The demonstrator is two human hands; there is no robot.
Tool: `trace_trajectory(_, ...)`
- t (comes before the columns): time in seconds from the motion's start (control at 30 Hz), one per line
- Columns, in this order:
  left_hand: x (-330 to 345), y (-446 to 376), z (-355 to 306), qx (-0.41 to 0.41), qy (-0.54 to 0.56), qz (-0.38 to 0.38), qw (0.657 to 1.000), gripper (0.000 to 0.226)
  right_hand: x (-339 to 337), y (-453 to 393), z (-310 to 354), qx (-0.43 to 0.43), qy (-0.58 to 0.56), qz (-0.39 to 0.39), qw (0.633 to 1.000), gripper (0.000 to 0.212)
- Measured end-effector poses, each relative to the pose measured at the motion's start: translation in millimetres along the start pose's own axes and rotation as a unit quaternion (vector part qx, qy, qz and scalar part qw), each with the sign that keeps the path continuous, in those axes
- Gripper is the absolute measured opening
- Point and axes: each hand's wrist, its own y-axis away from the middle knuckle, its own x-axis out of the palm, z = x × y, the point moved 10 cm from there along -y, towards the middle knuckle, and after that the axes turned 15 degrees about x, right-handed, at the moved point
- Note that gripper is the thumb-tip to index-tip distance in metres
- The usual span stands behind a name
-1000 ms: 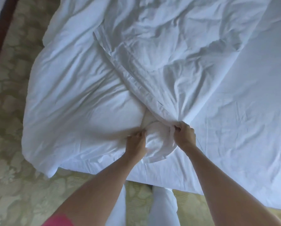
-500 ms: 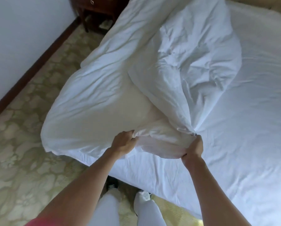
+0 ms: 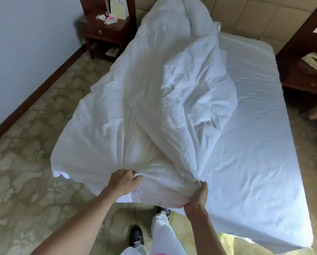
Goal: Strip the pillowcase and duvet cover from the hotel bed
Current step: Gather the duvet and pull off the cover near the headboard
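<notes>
A white duvet in its cover stretches in a long rumpled heap from the headboard down to the foot of the bed, hanging over the left side. At its near end my left hand grips a bunch of the fabric. My right hand grips the cloth a little to the right, at the foot edge. The bunched end is lifted between both hands. No pillow or pillowcase shows in this view.
A dark wooden nightstand with small items stands at the far left by the wall. Another wooden stand with a white telephone is at the far right. Patterned carpet surrounds the bed. My shoes are at the foot.
My view has risen and backed away, showing the whole bed. Both hands have pulled the gripped end of the duvet toward the foot, and the heap has stretched out longer.
</notes>
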Motion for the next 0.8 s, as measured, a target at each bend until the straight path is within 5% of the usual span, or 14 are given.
trace_trajectory(0.2, 17.2, -1.6, -12.4, -0.013, 0.180, 0.070, 0.981, 0.044, 10.9, 29.2, 44.8, -0.099, 0.081, -0.024, 0.991, 0.030)
trace_trajectory(0.33, -23.3, -20.5, -48.2, -0.026, 0.349, -0.086, 0.933, 0.034, 30.5, 41.6, 57.1, -0.128, 0.163, -0.019, 0.978, 0.035)
trace_trajectory(0.43, -39.8, -40.0, -87.4, -0.068, 0.515, -0.116, 0.847, 0.014, 36.8, 44.1, 57.8, -0.129, 0.187, -0.014, 0.974, 0.037)
trace_trajectory(0.53, -39.6, -63.5, -131.5, -0.131, 0.714, -0.066, 0.685, 0.040, 43.0, 42.6, 68.8, -0.147, 0.221, -0.002, 0.964, 0.037)
trace_trajectory(0.6, -41.1, -86.1, -152.9, -0.148, 0.774, -0.080, 0.611, 0.042, 46.7, 43.9, 78.8, -0.178, 0.249, 0.014, 0.952, 0.034)
trace_trajectory(0.73, -48.5, -116.4, -165.8, -0.194, 0.678, -0.149, 0.693, 0.014, 52.5, 42.1, 96.6, -0.246, 0.393, 0.115, 0.878, 0.036)
trace_trajectory(0.8, -60.5, -126.7, -181.6, -0.191, 0.647, -0.182, 0.715, 0.034, 46.3, 35.3, 112.0, -0.232, 0.428, 0.161, 0.859, 0.031)
